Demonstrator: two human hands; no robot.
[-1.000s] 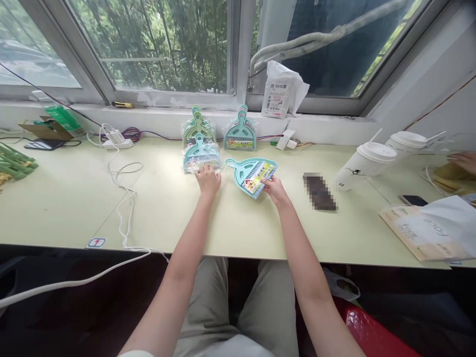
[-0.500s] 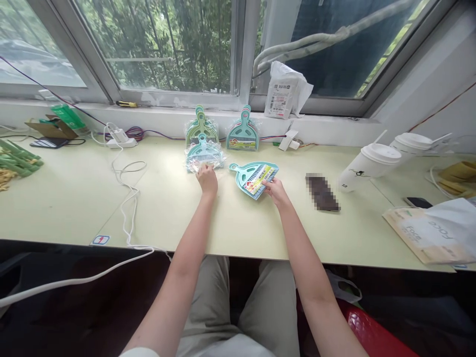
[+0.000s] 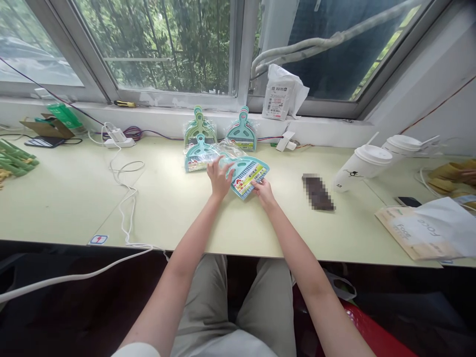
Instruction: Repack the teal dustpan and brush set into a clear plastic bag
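Observation:
A light blue dustpan set [image 3: 247, 173] with a yellow label lies tilted over the table, its lower right edge pinched by my right hand [image 3: 265, 192]. My left hand [image 3: 220, 176] is at its left side with fingers spread, near clear plastic wrap [image 3: 231, 148]; whether it touches the dustpan I cannot tell. Just behind my left hand, another light blue dustpan [image 3: 196, 157] stands in front of a green stack [image 3: 200, 130]. A further stack of blue dustpans [image 3: 241, 133] leans against the sill at the right.
White cables and a power strip [image 3: 119, 143] lie to the left. On the right are a pixelated dark object [image 3: 319, 192], two lidded cups [image 3: 362, 166], a phone [image 3: 408, 202] and a paper bag [image 3: 416, 230]. A white package [image 3: 277, 99] stands on the sill.
My left hand has moved right from the wrapped dustpan at the back to the dustpan in my right hand, and its fingers have spread. That dustpan has shifted slightly left.

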